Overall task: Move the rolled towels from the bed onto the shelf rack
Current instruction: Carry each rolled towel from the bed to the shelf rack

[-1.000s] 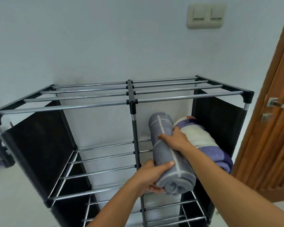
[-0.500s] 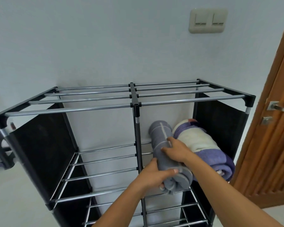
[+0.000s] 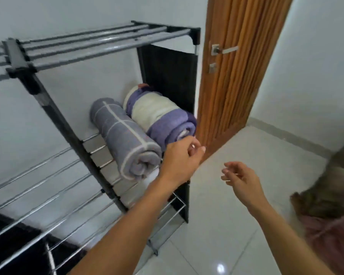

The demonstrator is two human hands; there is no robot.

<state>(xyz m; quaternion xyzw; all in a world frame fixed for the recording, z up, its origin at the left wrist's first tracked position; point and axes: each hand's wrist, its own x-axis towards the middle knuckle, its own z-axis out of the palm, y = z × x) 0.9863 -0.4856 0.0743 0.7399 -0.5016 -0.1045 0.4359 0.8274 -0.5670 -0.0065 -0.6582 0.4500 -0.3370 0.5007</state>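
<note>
**Grey towel placed, both hands empty, next towel to fetch**

Grey towel [image 3: 125,137] sits rolled on the middle tier of the shelf rack [image 3: 99,41], right-hand bay, lying across the metal bars with its spiral end facing me. It touches the purple and cream towel [image 3: 159,116] beside it, which lies against the black side panel [image 3: 169,76]. Both look settled, neither hanging off the front as far as I can tell.

My left hand [image 3: 180,155] is just off the front end of the grey roll, fingers loosely curled, holding nothing. I can't tell if a fingertip grazes the purple towel's end. My right hand [image 3: 240,177] is out over the tiled floor [image 3: 236,225], well apart from the rack, fingers loose and half open, empty.

Step in hand, I judge: the release of this towel is done, so this placement is finished. The left bay and lower tiers have free bars.

Next move calls for turning away from the rack toward the bed and picking up another rolled towel. The bed isn't clearly in view; there's only a blurred brownish mass at the right edge, can't tell what it is. The wooden door [image 3: 232,76] stands close to the rack's right side, so I need to mind that on the turn.
</note>
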